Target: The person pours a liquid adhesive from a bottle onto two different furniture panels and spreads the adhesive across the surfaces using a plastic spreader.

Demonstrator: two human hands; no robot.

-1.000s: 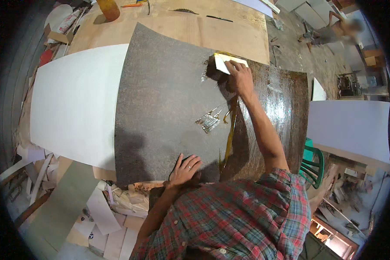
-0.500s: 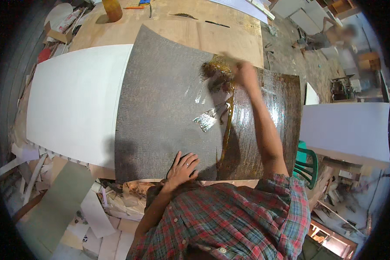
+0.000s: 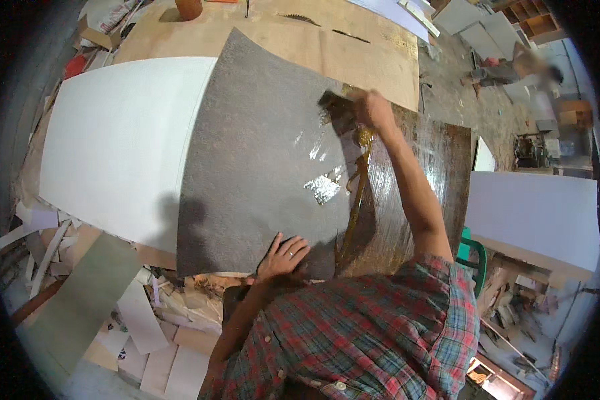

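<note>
A large grey-brown sheet (image 3: 253, 147) lies in front of me. Its right part (image 3: 423, 153) is coated with glossy amber glue, ending in a thick ridge (image 3: 359, 193) that runs toward me. Near the sheet's far edge, my right hand (image 3: 375, 110) is closed around a dark, flat spreader (image 3: 337, 103), partly hidden by the fingers. Wet smears and a shiny glue patch (image 3: 324, 189) mark the grey surface left of the ridge. My left hand (image 3: 284, 257) rests flat on the sheet's near edge, fingers apart, holding nothing.
White panels lie to the left (image 3: 120, 127) and right (image 3: 533, 217). On the plywood table (image 3: 267, 40) behind are an amber container (image 3: 189, 8), a toothed strip (image 3: 302, 19) and a thin black tool (image 3: 351, 36). A green chair (image 3: 473, 257) stands at right; another person (image 3: 513, 70) works beyond.
My right hand has kept its hold on the spreader and tilted it, its dark blade now showing beyond the fingers. The left hand stays on the sheet. The whole view has shifted slightly.
</note>
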